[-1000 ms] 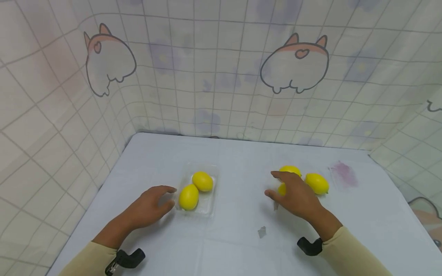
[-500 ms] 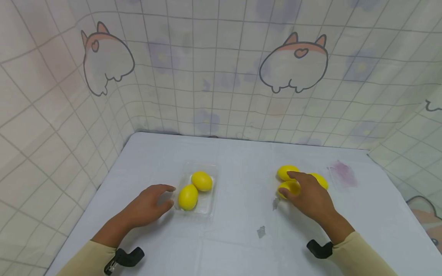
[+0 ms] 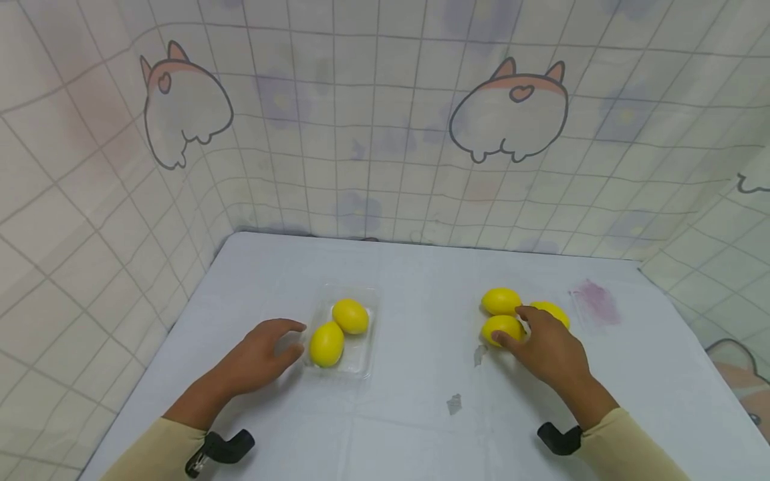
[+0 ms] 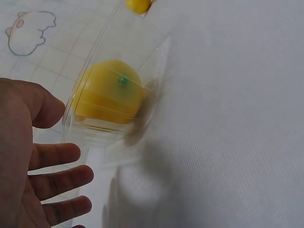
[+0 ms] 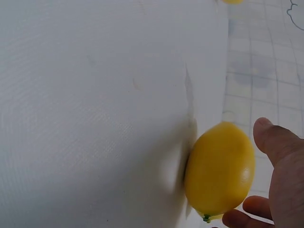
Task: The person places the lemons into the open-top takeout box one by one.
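Note:
Two yellow lemons [image 3: 327, 345] lie in a clear plastic tray [image 3: 359, 357] left of centre. My left hand [image 3: 255, 359] is at the tray's left side, thumb and fingers apart. In the left wrist view its thumb is at the tray's edge; whether they touch I cannot tell. On the right lie three more lemons, grouped on the table. My right hand [image 3: 550, 351] hovers around the nearest lemon [image 3: 504, 327], thumb and fingers spread about it. A gap shows between thumb and lemon [image 5: 221, 168] in the right wrist view. That hand partly covers the right-hand lemon [image 3: 555, 311].
A white cloth covers the table [image 3: 415, 321]. Grey torn patches [image 3: 454, 404] mark it near the middle, and a pink stain [image 3: 595, 302] lies at the right. A patterned curtain [image 3: 385, 133] rises behind the table and at both sides.
My right hand has shifted right and come down around the nearest lemon of the group, uncovering the back one. The left hand stays beside the tray.

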The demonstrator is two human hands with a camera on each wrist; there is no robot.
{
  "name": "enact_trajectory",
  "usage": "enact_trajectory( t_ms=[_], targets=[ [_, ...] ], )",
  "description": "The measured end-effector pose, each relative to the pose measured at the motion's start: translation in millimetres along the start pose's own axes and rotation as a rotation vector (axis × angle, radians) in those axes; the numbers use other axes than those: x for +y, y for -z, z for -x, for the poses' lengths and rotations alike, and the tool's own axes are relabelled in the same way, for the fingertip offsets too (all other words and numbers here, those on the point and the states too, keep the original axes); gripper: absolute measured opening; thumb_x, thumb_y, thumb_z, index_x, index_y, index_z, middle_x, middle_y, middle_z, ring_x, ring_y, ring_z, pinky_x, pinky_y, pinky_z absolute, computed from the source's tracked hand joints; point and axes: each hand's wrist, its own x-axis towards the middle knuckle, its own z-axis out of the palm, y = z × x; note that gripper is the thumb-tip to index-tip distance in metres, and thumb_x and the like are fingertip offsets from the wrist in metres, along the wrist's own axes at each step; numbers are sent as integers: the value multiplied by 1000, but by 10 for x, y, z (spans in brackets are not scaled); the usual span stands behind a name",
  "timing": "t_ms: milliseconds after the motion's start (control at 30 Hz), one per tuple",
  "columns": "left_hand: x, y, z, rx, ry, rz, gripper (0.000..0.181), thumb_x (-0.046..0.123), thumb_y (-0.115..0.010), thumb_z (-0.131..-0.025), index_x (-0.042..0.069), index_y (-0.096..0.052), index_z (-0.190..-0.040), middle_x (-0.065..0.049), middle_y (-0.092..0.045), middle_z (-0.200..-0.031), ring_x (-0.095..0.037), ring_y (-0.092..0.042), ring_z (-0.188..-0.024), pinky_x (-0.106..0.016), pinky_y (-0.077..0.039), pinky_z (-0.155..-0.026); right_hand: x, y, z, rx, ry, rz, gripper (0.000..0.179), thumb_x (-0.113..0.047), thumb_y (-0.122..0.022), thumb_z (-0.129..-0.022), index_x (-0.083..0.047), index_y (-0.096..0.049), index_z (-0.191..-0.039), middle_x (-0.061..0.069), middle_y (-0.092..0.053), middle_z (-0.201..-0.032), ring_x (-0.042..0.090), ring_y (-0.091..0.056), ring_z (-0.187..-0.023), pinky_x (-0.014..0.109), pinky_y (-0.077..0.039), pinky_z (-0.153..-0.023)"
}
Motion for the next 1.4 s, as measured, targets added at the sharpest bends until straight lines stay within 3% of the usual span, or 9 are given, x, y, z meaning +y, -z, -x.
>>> enact_trajectory(
  t_ms=[200,500,900,1200,1400],
  targets=[
    [11,-4,-15,4,5,-5,42,31,-62,-102,10,-60,-138,-16,-54,-145,-40,-45,-138,-64,-36,-112,19,-43,-26,-20,-38,-1,106,-81,-61,-82,1,-49,-147,29,-46,-149,49,-49,-131,66,-51,-85],
    [41,9,-22,-11,19,5,42,32,-61,-102,11,-60,-139,-18,-52,-147,-42,-43,-139,-65,-35,-111,34,-85,-34,-21,-35,-4,101,-75,-66,-84,4,-49,-145,26,-61,-133,40,-63,-108,59,-54,-76],
    [27,-2,-29,-13,24,3,42,32,-61,-102,11,-60,-139,-17,-52,-147,-41,-43,-139,-65,-35,-112,-27,-150,-32,-41,14,-83,85,-57,-77,-85,-4,-50,-146,22,-59,-138,39,-60,-114,60,-50,-91],
    [30,2,-25,-8,16,13,41,31,-61,-102,12,-60,-138,-17,-53,-147,-41,-44,-139,-64,-35,-112,-129,-196,-50,-28,50,-69,66,-48,-75,-90,-5,-58,-139,15,-66,-130,37,-62,-114,55,-55,-88],
    [24,-7,-23,-12,40,14,42,31,-61,-101,11,-60,-139,-16,-52,-147,-40,-43,-140,-64,-34,-113,-200,-249,-90,-44,78,-92,75,-44,-79,-89,-7,-50,-148,13,-60,-140,36,-60,-122,58,-50,-98]
  ],
)
